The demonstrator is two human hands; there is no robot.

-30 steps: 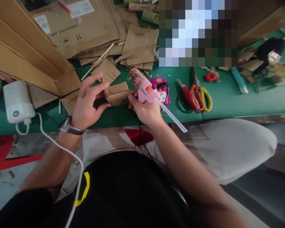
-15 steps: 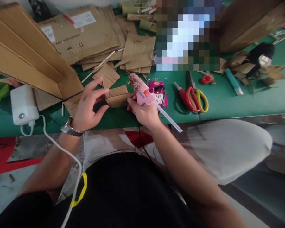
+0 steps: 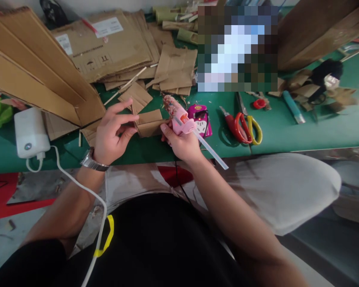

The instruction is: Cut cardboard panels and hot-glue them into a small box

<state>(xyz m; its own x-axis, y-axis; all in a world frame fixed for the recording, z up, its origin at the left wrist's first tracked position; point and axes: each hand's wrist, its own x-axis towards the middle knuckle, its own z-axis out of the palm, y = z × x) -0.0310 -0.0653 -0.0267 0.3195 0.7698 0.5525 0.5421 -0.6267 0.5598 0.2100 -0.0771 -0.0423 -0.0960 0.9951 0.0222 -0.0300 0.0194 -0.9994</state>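
Observation:
My right hand [image 3: 182,144] grips a pink glue gun [image 3: 179,113] with a clear glue stick poking out of its back toward me. Its nozzle points away, beside a small folded cardboard piece [image 3: 149,122] on the green table [image 3: 302,127]. My left hand [image 3: 112,133] holds that cardboard piece at its left end, thumb and a finger on it and the other fingers spread. A watch sits on my left wrist.
Flattened cardboard boxes [image 3: 107,44] and scraps pile up at the back and left. A white power adapter [image 3: 30,133] with its cord lies at the left edge. Red and yellow scissors [image 3: 245,125], a pink socket [image 3: 199,117] and a teal knife [image 3: 291,105] lie to the right.
My left hand's fingers have closed in on the cardboard piece's left end. The glue gun has barely moved.

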